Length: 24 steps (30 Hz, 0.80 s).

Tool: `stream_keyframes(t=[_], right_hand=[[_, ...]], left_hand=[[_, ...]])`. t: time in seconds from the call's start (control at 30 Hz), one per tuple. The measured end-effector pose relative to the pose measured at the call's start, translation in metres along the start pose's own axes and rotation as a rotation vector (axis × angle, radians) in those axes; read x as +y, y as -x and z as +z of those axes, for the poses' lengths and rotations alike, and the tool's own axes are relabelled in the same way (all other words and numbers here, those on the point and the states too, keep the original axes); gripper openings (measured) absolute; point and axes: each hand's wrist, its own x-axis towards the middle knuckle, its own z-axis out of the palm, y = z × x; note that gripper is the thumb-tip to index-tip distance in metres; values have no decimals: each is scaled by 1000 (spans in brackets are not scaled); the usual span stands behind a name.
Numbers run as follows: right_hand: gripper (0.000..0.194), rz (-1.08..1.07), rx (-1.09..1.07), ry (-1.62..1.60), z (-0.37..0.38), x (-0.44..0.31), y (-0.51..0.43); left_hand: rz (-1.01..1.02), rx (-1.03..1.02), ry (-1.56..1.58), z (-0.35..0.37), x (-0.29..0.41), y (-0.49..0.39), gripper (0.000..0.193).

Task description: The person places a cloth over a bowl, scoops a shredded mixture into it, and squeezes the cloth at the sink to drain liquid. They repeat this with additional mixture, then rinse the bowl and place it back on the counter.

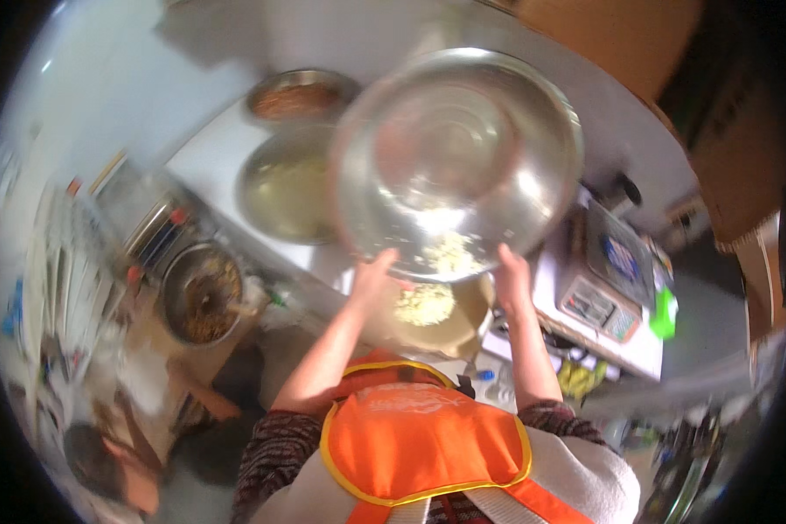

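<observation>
A large stainless steel bowl [543, 137] is tilted towards me, gripped at its near rim by both hands. My left hand [372, 275] holds the left part of the rim, and my right hand [513, 278] the right part. Pale yellow chopped food [450, 252] lies along the bowl's lowest edge. Just below that edge, a beige container [475, 318] holds a heap of similar chopped food [426, 304]. The bowl hides part of this container. Blur keeps me from telling exactly what the food is.
On the white table [200, 157] stand a metal bowl of reddish food [295, 101] and a basin with yellowish contents [285, 190]. A scale [599, 308] is at right. Beyond the table at left are a pot of brown food [203, 301] and a person [98, 458].
</observation>
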Motion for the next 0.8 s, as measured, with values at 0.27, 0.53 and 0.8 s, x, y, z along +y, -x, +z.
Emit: stream_keyframes(t=[0.27, 0.53, 0.8], right_hand=[[20, -196, 206, -192, -9, -3, 36], [21, -884, 209, 849, 53, -34, -7], [17, -939, -23, 1056, 86, 6, 42]], left_hand=[[161, 51, -33, -14, -16, -17, 41], [285, 118, -22, -5, -19, -8, 24], [301, 118, -53, -7, -20, -10, 19]])
